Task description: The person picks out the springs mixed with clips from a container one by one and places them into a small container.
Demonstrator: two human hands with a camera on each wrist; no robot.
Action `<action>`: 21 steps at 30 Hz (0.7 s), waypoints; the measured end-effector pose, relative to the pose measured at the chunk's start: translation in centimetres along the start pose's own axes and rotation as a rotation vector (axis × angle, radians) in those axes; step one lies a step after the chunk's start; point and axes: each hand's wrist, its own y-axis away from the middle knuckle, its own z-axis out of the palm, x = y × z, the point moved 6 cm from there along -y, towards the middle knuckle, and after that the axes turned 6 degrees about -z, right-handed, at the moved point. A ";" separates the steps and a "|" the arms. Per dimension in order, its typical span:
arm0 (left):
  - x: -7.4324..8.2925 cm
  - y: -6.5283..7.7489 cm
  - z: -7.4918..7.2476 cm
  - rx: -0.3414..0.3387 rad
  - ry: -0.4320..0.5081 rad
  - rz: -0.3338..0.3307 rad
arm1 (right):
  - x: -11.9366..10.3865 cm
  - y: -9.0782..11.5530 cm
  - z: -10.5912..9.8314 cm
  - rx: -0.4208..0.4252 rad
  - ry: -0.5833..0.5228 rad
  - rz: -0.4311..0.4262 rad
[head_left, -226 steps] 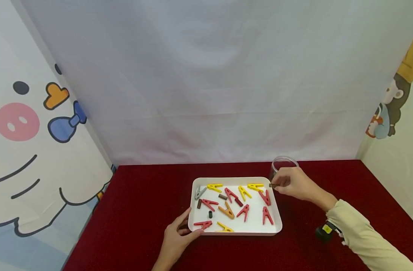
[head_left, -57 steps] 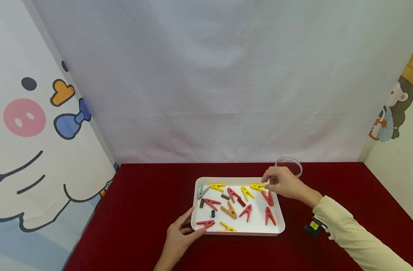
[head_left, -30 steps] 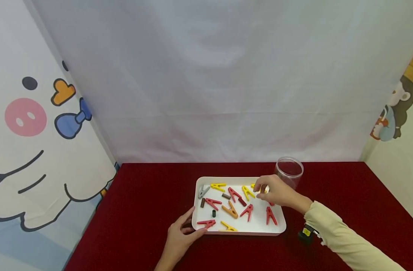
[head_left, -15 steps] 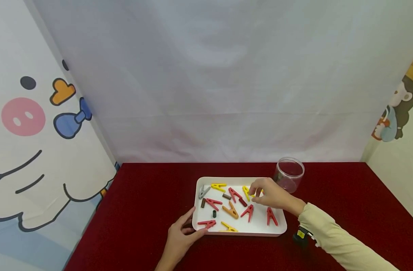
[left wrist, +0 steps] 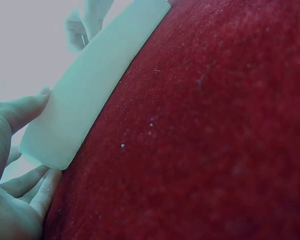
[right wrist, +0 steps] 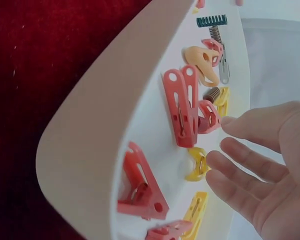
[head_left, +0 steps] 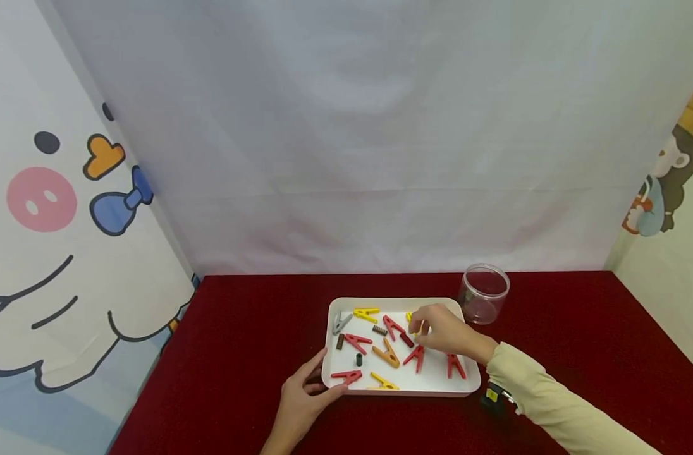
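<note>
Position of the dark red spring relative to the right hand was the governing relation. In the head view, the spring lay near the centre of the white tray, just left of the right hand's fingertips and slightly toward the wearer. Its long axis ran obliquely, from far left to near right. The right hand was the nearer of the two; the left hand was well apart, at the tray's near left corner. The right hand was moderately spread, with a gap between thumb and fingers and nothing visible in it in the right wrist view. The left hand gripped the tray corner, thumb at the rim. Three clips bounded the spring: a red clip at its far left end, a second red clip at its near right end, and a yellow clip beyond it, partly covered by the right hand. Contact between the fingertips and the yellow clip could not be determined. A clear jar stood on the worktop just beside the tray's far right corner.
</note>
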 end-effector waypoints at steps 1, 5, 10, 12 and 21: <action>0.0 0.0 0.0 0.000 -0.001 -0.003 | 0.0 -0.1 0.1 -0.001 -0.003 0.005; 0.0 0.0 0.0 0.001 0.003 -0.003 | -0.1 -0.5 0.6 0.001 -0.015 0.020; 0.0 -0.1 0.0 0.004 -0.007 0.006 | -0.1 -0.7 1.2 -0.006 0.000 0.043; 0.0 0.0 0.0 0.008 -0.010 0.005 | -0.2 -0.7 1.5 -0.010 0.007 0.045; 0.1 0.1 0.1 0.017 -0.023 -0.003 | -0.2 -0.9 2.3 -0.003 0.069 0.085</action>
